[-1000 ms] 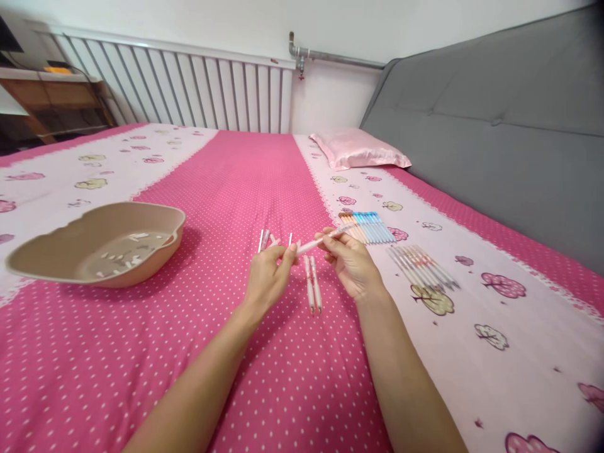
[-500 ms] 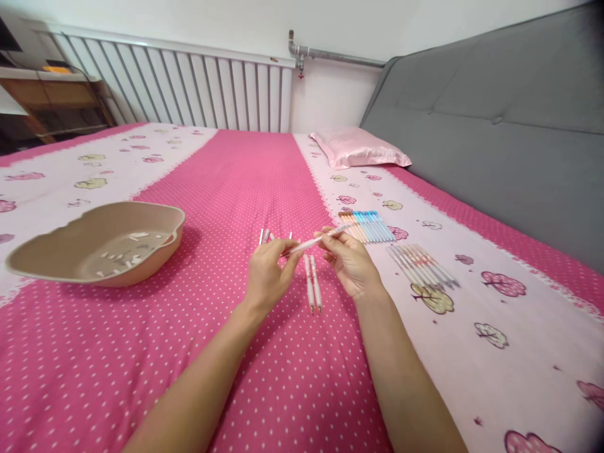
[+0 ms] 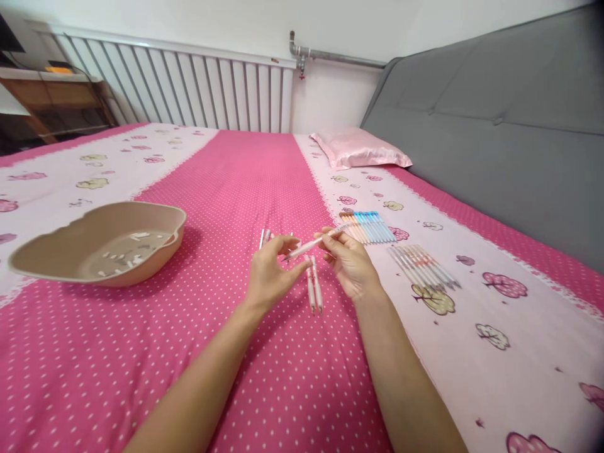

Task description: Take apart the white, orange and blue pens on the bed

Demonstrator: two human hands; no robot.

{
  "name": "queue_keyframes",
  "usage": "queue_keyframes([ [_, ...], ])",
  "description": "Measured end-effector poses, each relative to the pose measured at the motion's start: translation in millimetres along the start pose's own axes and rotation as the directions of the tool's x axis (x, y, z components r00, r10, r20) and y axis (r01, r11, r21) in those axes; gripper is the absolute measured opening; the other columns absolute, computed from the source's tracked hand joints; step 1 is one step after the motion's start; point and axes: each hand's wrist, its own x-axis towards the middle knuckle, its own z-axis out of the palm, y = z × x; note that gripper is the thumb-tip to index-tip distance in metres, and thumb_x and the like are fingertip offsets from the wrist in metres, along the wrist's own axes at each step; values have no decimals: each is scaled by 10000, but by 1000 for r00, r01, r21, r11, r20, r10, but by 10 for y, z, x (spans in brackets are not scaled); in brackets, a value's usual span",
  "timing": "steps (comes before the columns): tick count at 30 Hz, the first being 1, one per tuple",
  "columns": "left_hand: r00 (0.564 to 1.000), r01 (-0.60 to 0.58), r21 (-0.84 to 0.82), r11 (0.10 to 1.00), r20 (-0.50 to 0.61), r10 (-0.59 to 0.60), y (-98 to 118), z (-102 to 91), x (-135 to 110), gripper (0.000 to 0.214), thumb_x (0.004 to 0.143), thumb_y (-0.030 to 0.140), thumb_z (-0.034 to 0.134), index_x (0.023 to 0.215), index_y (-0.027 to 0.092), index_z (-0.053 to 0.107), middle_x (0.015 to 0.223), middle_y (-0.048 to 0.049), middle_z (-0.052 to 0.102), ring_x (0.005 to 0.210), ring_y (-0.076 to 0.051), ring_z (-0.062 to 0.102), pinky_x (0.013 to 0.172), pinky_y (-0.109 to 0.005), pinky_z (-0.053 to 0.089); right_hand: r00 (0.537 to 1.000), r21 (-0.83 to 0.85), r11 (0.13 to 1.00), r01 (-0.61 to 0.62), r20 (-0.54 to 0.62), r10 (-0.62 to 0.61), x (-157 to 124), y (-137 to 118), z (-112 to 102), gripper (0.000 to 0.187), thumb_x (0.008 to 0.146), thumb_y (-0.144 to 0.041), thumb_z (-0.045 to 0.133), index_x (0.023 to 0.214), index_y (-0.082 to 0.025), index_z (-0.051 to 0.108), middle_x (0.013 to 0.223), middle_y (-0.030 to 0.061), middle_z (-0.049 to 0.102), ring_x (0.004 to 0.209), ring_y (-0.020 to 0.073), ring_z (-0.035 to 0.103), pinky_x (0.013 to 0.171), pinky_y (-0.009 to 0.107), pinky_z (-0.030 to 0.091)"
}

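Observation:
A pale pink pen (image 3: 306, 247) is pinched in my right hand (image 3: 352, 261), its tip slanting down to the left. My left hand (image 3: 271, 270) is around that tip with thumb and fingers spread apart. Two similar pens (image 3: 314, 289) with red marks lie side by side on the bedspread just below my hands. Behind my left hand, a few white and pale pens (image 3: 264, 237) show only in part.
On the left stands a beige basin (image 3: 51, 255) with several small white pieces in it. To the right lie a row of orange and blue pens (image 3: 370, 226) and a row of pale pens (image 3: 422, 265). A pink pillow (image 3: 358, 148) rests by the grey headboard (image 3: 491, 119).
My left thumb has moved away from the fingers and off the pen, leaving its tip exposed. My right hand keeps the pen in nearly the same place.

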Motion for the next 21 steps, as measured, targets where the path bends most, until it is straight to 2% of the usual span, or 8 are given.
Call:
queue_keyframes([
  [2, 997, -70, 72, 995, -18, 72, -11, 19, -7, 216, 700, 295, 653, 870, 169, 607, 806, -32, 652, 722, -133, 584, 692, -282, 476, 1000, 9, 1000, -8, 1, 8, -4, -1, 4, 257, 599, -252, 724, 832, -212, 621, 833, -19, 662, 728, 83, 571, 588, 189, 387],
  [5, 998, -44, 87, 995, -34, 47, -22, 27, -12, 144, 761, 275, 584, 854, 173, 624, 782, -26, 661, 696, -125, 585, 672, -268, 469, 1000, 7, 1000, -15, 6, 15, -12, -5, 15, 259, 594, -252, 727, 828, -214, 624, 840, -17, 667, 739, 88, 573, 594, 195, 386],
  [9, 997, 58, 61, 996, 51, -61, 7, 6, -5, 223, 782, 358, 550, 856, 167, 639, 747, -28, 658, 674, -136, 576, 631, -267, 447, 1000, 4, 1000, 2, -6, -2, -15, -13, 18, 255, 589, -243, 729, 820, -210, 627, 840, -10, 669, 745, 96, 571, 592, 200, 385],
  [12, 972, 201, 16, 979, 118, -201, 19, -16, 7, 372, 824, 444, 447, 722, 143, 642, 638, -33, 625, 562, -128, 527, 557, -262, 412, 1000, 17, 1000, 13, -17, -12, -8, -24, 5, 245, 601, -244, 721, 824, -209, 627, 838, -9, 668, 750, 94, 572, 588, 192, 388],
  [14, 949, 284, -46, 958, 154, -274, 5, -32, 19, 483, 851, 477, 362, 648, 135, 635, 606, -39, 617, 529, -122, 511, 563, -266, 407, 999, 38, 999, 26, -21, -25, 1, -35, -8, 241, 608, -245, 717, 827, -208, 624, 844, -11, 670, 748, 88, 572, 583, 184, 386],
  [18, 929, 326, -152, 933, 233, -287, -45, -48, 42, 528, 858, 484, 334, 603, 134, 636, 638, -54, 641, 632, -139, 567, 692, -282, 424, 997, 114, 992, 53, -61, -47, 37, -68, -50, 193, 622, -225, 699, 791, -190, 612, 835, -17, 659, 685, 64, 561, 548, 164, 377],
  [21, 913, 370, -164, 915, 249, -324, -59, -39, 47, 523, 853, 486, 348, 589, 136, 633, 615, -53, 638, 616, -138, 574, 721, -293, 427, 982, 252, 962, 105, -180, -60, 73, -117, -111, 58, 673, -175, 596, 726, -167, 575, 729, -25, 617, 628, 58, 543, 545, 163, 398],
])
